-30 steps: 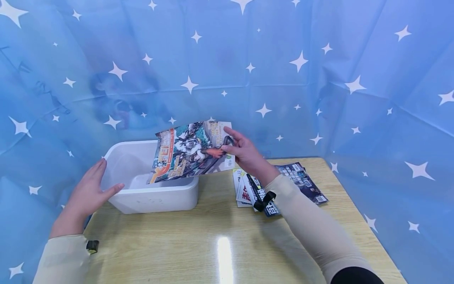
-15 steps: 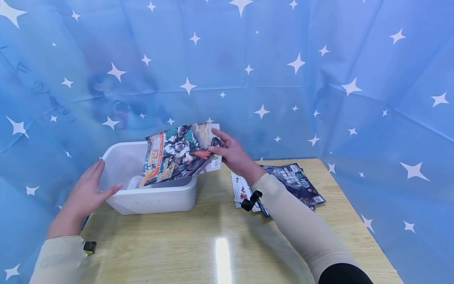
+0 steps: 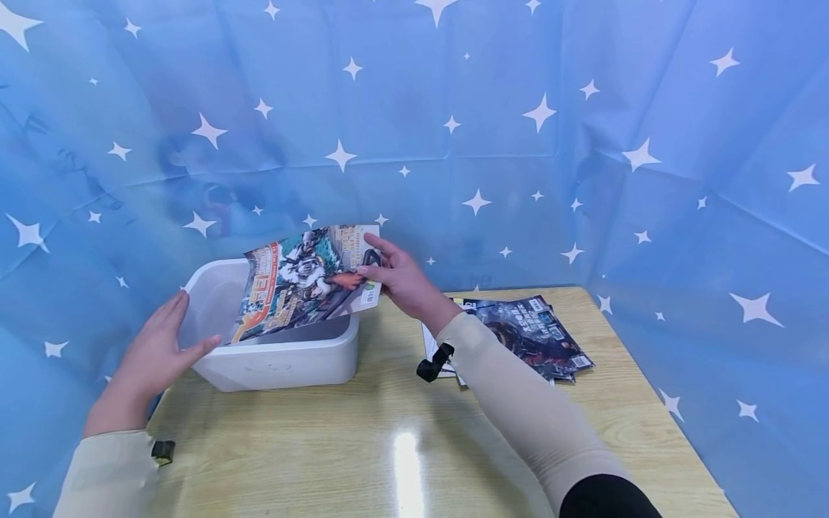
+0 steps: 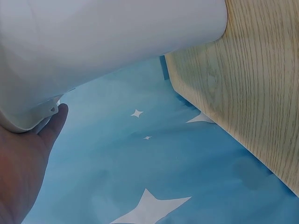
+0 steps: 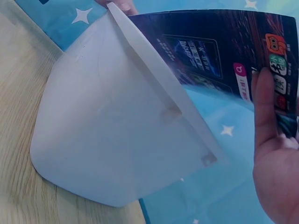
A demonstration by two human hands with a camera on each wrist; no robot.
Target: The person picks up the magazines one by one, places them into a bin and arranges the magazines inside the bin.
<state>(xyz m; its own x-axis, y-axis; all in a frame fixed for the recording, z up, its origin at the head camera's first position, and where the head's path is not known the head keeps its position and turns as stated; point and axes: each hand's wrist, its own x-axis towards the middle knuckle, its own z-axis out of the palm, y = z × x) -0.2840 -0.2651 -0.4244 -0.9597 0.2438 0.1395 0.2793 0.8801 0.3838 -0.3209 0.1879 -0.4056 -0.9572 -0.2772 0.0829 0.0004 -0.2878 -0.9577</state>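
Note:
My right hand pinches the right edge of a colourful magazine and holds it tilted over a white plastic bin at the table's back left. In the right wrist view the magazine's dark underside lies above the bin, with my fingers under it. My left hand rests with straight fingers against the bin's left wall; in the left wrist view the palm touches the bin's rim.
A stack of other magazines lies on the wooden table to the right of the bin, partly behind my right forearm. A blue curtain with white stars surrounds the table on all sides.
My right hand has carried the magazine to the left, from the bin's right edge to over its middle. The left hand has stayed against the bin.

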